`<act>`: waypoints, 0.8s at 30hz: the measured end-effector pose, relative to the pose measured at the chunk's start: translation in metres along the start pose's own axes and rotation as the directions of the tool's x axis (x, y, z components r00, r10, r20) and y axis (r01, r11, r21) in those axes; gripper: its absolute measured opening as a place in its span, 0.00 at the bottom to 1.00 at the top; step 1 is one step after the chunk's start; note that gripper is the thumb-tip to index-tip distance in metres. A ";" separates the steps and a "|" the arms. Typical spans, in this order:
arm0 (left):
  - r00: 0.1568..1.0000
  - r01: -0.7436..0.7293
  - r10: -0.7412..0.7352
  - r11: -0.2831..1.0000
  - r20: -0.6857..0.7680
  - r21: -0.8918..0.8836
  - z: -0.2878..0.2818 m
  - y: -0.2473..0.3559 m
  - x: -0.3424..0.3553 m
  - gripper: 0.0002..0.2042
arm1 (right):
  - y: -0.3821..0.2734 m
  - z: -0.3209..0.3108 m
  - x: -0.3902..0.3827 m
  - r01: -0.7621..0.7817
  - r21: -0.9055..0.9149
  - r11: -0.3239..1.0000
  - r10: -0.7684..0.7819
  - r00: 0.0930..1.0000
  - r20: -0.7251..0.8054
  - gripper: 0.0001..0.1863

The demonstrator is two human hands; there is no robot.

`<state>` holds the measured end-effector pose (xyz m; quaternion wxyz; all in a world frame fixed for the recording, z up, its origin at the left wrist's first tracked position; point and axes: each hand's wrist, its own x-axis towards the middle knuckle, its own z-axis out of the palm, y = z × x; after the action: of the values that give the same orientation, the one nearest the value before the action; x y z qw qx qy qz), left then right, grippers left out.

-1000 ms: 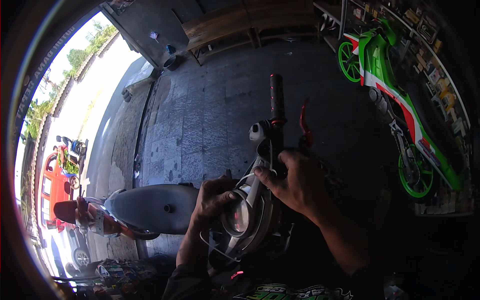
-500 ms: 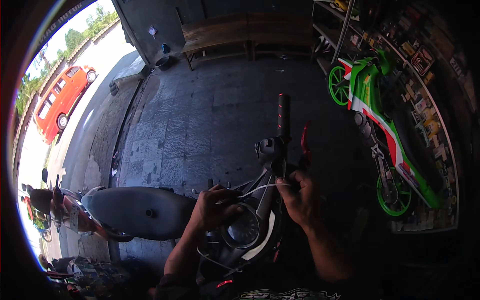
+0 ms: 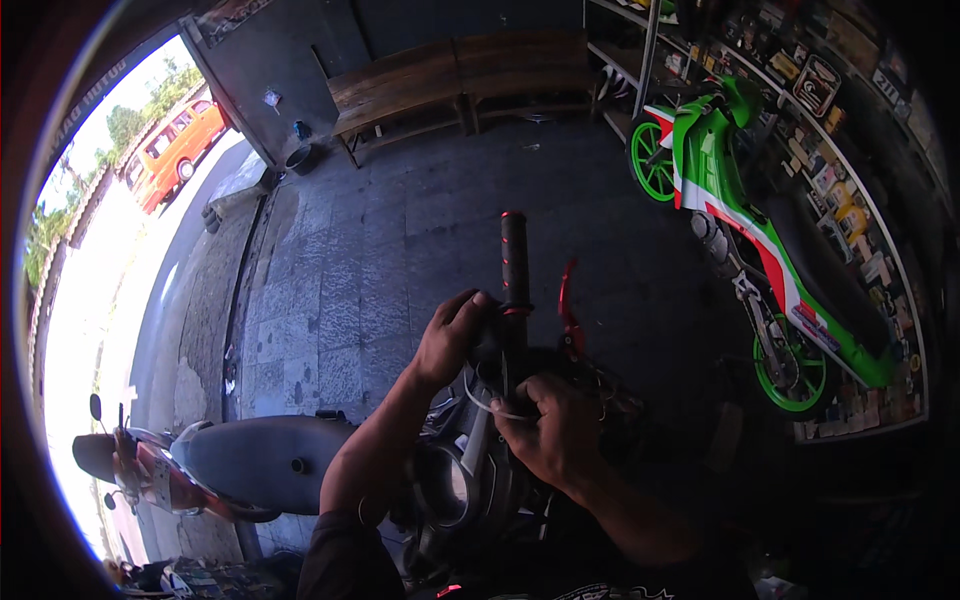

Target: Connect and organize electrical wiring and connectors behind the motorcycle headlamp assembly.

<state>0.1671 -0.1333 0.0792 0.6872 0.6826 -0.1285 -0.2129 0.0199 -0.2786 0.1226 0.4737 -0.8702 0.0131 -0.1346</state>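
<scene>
A motorcycle handlebar stands upright in front of me, with a black grip (image 3: 514, 262) marked in red and a red lever (image 3: 569, 312) to its right. My left hand (image 3: 455, 338) is closed around the black switch housing (image 3: 488, 350) just below the grip; its fingertips are partly hidden. My right hand (image 3: 552, 428) is lower and closer, pinching a thin white cable (image 3: 482, 400) that bends in a loop under the housing. Below the hands sits a round silver-rimmed part (image 3: 443, 487), and the motorcycle's long dark seat (image 3: 250, 455) extends left.
A green, white and red motorcycle (image 3: 745, 220) stands at right before a glass-fronted display of parts (image 3: 850, 215). Wooden benches (image 3: 400, 90) line the far wall, with a dark bucket (image 3: 302, 160) beside them. Another motorcycle (image 3: 150, 465) is parked at left; an orange van (image 3: 175, 155) is outside.
My left hand has gone from the cable up to the switch housing. My right hand has moved down and left, still pinching the white cable. The van outside has moved farther along the road.
</scene>
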 end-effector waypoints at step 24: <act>0.946 0.091 -0.111 0.993 -0.305 -0.079 0.057 0.036 -0.008 0.17 | 0.018 -0.003 -0.003 0.024 0.190 0.981 -0.009 0.997 -0.079 0.12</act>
<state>0.1374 -0.1808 0.1181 0.7084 0.6909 0.0226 -0.1423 0.0176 -0.2907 0.1089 0.5531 -0.8149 0.0112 -0.1731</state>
